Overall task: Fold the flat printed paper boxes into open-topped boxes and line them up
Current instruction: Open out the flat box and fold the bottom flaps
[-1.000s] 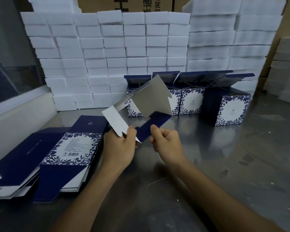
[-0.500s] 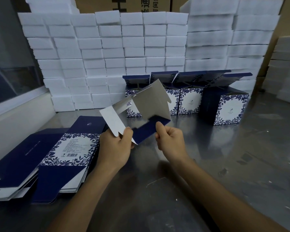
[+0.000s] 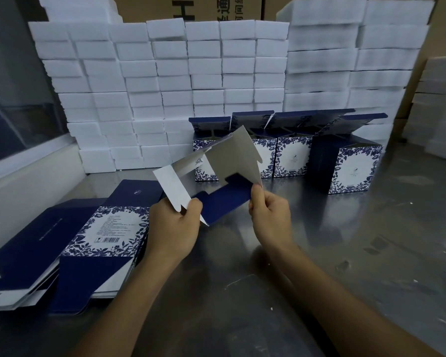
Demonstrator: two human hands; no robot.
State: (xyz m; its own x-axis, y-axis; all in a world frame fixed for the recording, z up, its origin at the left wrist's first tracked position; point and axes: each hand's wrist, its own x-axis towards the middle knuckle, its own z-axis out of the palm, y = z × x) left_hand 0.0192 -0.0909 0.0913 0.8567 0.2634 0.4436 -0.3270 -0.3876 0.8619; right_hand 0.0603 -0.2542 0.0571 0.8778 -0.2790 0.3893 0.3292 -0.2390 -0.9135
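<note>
I hold a half-opened paper box (image 3: pixel 232 161) in the air above the metal table, its white inner flaps and one navy flap facing me. My left hand (image 3: pixel 177 228) pinches the white flap on the left. My right hand (image 3: pixel 269 215) pinches the edge where the grey-white panel meets the navy flap. A stack of flat printed boxes (image 3: pixel 70 243), navy with blue floral print, lies on the table to the left. Several folded open-topped boxes (image 3: pixel 290 158) stand in a row behind, the rightmost (image 3: pixel 353 168) a little nearer to me.
The steel table (image 3: pixel 345 253) stretches to the right and front. A wall of stacked white foam blocks (image 3: pixel 165 86) rises behind the folded boxes. More foam stacks (image 3: pixel 438 112) stand at the far right. A white ledge (image 3: pixel 23 181) runs along the left.
The box has been raised slightly and its navy flap folded further in; my right hand has shifted up and to the right along the panel edge.
</note>
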